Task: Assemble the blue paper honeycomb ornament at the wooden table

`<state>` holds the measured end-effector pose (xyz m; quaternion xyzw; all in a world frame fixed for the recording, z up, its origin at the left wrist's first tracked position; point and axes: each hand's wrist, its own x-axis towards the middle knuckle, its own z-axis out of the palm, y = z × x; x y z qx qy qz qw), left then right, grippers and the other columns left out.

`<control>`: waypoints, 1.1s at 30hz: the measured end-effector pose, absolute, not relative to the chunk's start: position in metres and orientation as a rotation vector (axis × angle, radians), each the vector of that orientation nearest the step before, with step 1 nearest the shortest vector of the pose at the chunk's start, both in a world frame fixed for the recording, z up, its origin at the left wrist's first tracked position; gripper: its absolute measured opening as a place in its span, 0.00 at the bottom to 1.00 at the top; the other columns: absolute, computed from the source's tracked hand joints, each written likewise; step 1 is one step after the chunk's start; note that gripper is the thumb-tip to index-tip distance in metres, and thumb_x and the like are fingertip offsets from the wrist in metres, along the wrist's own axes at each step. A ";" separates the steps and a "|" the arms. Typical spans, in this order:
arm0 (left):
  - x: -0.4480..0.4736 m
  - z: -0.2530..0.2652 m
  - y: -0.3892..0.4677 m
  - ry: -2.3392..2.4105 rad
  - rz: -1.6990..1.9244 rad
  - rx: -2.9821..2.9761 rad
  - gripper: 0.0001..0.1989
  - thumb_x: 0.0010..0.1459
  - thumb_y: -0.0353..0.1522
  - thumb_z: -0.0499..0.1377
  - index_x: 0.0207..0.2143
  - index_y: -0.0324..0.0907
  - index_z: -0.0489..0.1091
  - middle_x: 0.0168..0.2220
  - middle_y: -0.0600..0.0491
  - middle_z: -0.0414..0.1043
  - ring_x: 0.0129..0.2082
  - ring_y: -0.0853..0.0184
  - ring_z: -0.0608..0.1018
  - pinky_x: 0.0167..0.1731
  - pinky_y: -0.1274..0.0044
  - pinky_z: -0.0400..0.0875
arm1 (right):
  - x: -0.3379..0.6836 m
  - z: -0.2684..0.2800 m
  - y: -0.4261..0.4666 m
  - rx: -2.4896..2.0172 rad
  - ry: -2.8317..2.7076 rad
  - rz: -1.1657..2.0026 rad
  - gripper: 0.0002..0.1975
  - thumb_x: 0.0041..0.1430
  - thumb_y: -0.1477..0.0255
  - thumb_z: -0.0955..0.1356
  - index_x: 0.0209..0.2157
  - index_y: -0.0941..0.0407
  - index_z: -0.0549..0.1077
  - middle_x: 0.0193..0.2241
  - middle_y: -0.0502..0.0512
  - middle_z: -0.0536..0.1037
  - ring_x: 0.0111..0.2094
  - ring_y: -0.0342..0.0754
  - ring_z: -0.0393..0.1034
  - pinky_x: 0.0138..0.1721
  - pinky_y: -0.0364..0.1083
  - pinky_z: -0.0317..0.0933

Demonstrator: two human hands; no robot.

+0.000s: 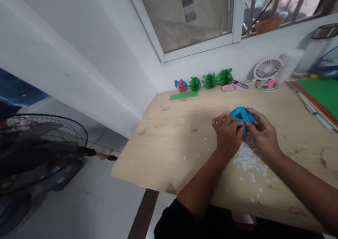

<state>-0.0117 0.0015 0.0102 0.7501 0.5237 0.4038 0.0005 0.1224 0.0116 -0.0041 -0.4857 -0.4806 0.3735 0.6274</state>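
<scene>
A blue paper craft [240, 112] with a black patch on its face is held just above the table, between my two hands. My right hand [264, 129] is closed round its right side, thumb in front and fingers behind. At its lower left, my left hand [227, 131] pinches against the craft. A small dark bit shows at the left fingertips, too small to name. White paper scraps [247, 158] lie in a loose heap on the wooden table [158, 136] below my hands.
Along the wall stand green paper crafts [210, 80] and a pink and blue one [181, 85]. A green strip [183, 96], tape roll [228, 87], small white fan [267, 69] and coloured paper sheets [320, 94] lie around. A large floor fan [42, 147] is left.
</scene>
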 end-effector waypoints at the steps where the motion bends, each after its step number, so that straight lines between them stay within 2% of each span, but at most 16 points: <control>1: -0.012 0.010 0.002 1.645 1.265 2.356 0.02 0.64 0.32 0.68 0.37 0.50 0.80 0.41 0.54 0.82 0.51 0.56 0.74 0.55 0.62 0.64 | 0.122 -0.005 0.011 -1.117 -1.099 0.859 0.23 0.55 0.61 0.78 0.52 0.48 0.80 0.43 0.55 0.85 0.37 0.52 0.80 0.42 0.53 0.78; 6: -0.013 0.011 0.003 1.644 1.204 2.344 0.03 0.64 0.32 0.68 0.35 0.48 0.79 0.40 0.54 0.81 0.52 0.56 0.74 0.56 0.61 0.64 | 0.119 -0.007 0.010 -1.116 -1.105 0.885 0.22 0.55 0.61 0.77 0.52 0.48 0.81 0.47 0.55 0.84 0.40 0.52 0.80 0.47 0.54 0.77; 13: -0.016 0.015 0.001 1.600 1.161 2.398 0.03 0.66 0.33 0.65 0.36 0.47 0.76 0.44 0.53 0.81 0.54 0.57 0.74 0.59 0.61 0.63 | 0.120 -0.005 0.013 -1.113 -1.104 0.849 0.22 0.55 0.62 0.77 0.51 0.48 0.80 0.42 0.55 0.85 0.36 0.51 0.80 0.39 0.51 0.77; 17: -0.019 0.024 -0.002 1.490 1.199 2.440 0.02 0.66 0.31 0.65 0.37 0.47 0.76 0.47 0.54 0.82 0.56 0.58 0.74 0.61 0.64 0.63 | 0.125 -0.002 0.016 -1.157 -1.050 0.814 0.21 0.54 0.65 0.77 0.51 0.48 0.80 0.38 0.53 0.85 0.36 0.51 0.80 0.39 0.51 0.77; 22: -0.020 0.029 -0.004 1.368 1.202 2.457 0.09 0.58 0.33 0.71 0.28 0.47 0.74 0.47 0.53 0.83 0.58 0.57 0.74 0.62 0.63 0.64 | 0.129 -0.002 0.018 -1.159 -1.044 0.753 0.22 0.55 0.64 0.76 0.52 0.49 0.79 0.36 0.52 0.84 0.33 0.50 0.79 0.34 0.50 0.76; 26: -0.021 0.027 -0.001 1.356 1.222 2.431 0.06 0.55 0.28 0.68 0.31 0.47 0.75 0.42 0.53 0.83 0.54 0.59 0.77 0.60 0.65 0.66 | 0.129 -0.003 0.018 -1.164 -1.004 0.805 0.24 0.53 0.64 0.77 0.52 0.49 0.79 0.38 0.53 0.85 0.38 0.53 0.81 0.40 0.53 0.77; 29: -0.022 0.027 0.000 1.341 1.302 2.398 0.08 0.54 0.24 0.67 0.33 0.46 0.76 0.40 0.54 0.82 0.53 0.60 0.77 0.60 0.67 0.67 | 0.129 -0.003 0.019 -1.141 -0.979 0.818 0.24 0.52 0.64 0.78 0.52 0.49 0.79 0.41 0.54 0.86 0.41 0.54 0.82 0.44 0.54 0.77; 33: -0.022 0.025 -0.002 1.388 1.340 2.431 0.06 0.55 0.29 0.71 0.32 0.47 0.76 0.41 0.54 0.82 0.53 0.59 0.76 0.59 0.66 0.66 | 0.129 -0.005 0.019 -1.106 -0.997 0.810 0.25 0.53 0.63 0.78 0.52 0.49 0.78 0.44 0.55 0.86 0.44 0.55 0.82 0.45 0.54 0.78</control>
